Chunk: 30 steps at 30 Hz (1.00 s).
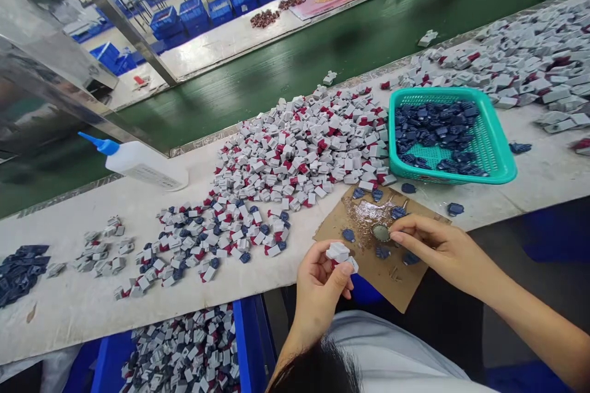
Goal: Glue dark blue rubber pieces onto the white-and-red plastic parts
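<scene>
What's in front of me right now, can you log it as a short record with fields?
left hand: holds a grey-and-red part
right hand: fingertips at a small round blob on the cardboard sheet
teal basket: dark blue pieces inside
table: big pile of grey-and-red parts, white bottle with blue nozzle lying down
blue bin: more grey parts

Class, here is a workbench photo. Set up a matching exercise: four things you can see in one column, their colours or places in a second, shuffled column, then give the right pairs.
Things:
1. basket
2. glue bottle
3. left hand
4. right hand

Descriptions:
A. white with a blue nozzle, lying on its side
B. fingertips on the brown cardboard
C. teal, holding dark blue pieces
D. holding a small grey-white part

Pairs: 1-C, 2-A, 3-D, 4-B
</scene>
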Each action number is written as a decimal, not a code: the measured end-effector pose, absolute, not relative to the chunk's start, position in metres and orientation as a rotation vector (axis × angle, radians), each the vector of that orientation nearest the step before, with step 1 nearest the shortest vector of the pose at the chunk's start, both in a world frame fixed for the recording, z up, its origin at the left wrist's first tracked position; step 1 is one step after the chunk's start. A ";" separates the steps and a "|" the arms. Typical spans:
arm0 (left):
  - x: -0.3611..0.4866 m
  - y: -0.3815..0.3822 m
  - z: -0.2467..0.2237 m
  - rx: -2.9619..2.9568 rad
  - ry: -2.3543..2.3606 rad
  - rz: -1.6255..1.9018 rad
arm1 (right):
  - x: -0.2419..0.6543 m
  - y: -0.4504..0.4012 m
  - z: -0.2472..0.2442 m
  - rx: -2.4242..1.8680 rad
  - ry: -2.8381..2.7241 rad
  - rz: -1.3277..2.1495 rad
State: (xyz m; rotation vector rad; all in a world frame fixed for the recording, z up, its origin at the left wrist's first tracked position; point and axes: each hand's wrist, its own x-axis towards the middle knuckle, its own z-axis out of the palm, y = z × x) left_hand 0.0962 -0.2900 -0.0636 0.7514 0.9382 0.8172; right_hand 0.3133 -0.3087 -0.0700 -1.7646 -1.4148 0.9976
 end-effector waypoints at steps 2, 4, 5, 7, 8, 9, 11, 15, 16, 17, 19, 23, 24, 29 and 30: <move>0.095 -0.291 -0.065 0.754 0.935 0.811 | 0.316 -0.309 -0.070 -1.726 -1.386 1.049; 0.095 -0.291 -0.066 0.749 0.933 0.818 | 0.319 -0.309 -0.072 -1.697 -1.413 1.029; 0.094 -0.291 -0.066 0.745 0.932 0.823 | 0.320 -0.310 -0.074 -1.687 -1.455 0.987; 0.094 -0.291 -0.066 0.735 0.934 0.830 | 0.323 -0.309 -0.078 -1.673 -1.566 0.854; 0.094 -0.290 -0.066 0.728 0.935 0.831 | 0.324 -0.308 -0.081 -1.667 -1.623 0.775; 0.094 -0.290 -0.066 0.718 0.936 0.831 | 0.324 -0.307 -0.083 -1.659 -1.673 0.703; 0.094 -0.289 -0.064 0.684 0.943 0.842 | 0.323 -0.305 -0.087 -1.619 -1.772 0.574; 0.094 -0.287 -0.058 0.559 0.967 0.863 | 0.319 -0.300 -0.091 -1.505 -1.983 0.339; 0.093 -0.286 -0.057 0.529 0.966 0.865 | 0.319 -0.300 -0.091 -1.482 -2.027 0.292; 0.093 -0.286 -0.056 0.507 0.959 0.866 | 0.318 -0.299 -0.091 -1.464 -2.067 0.250; 0.092 -0.286 -0.055 0.486 0.933 0.868 | 0.318 -0.299 -0.090 -1.441 -2.125 0.178; 0.090 -0.288 -0.057 0.497 0.869 0.870 | 0.320 -0.300 -0.088 -1.439 -2.182 0.106; 0.089 -0.288 -0.057 0.506 0.856 0.872 | 0.321 -0.300 -0.089 -1.437 -2.193 0.107; 0.090 -0.287 -0.057 0.579 0.861 0.903 | 0.323 -0.299 -0.091 -1.450 -2.174 0.137; 0.090 -0.286 -0.056 0.594 0.873 0.909 | 0.322 -0.299 -0.088 -1.446 -2.170 0.147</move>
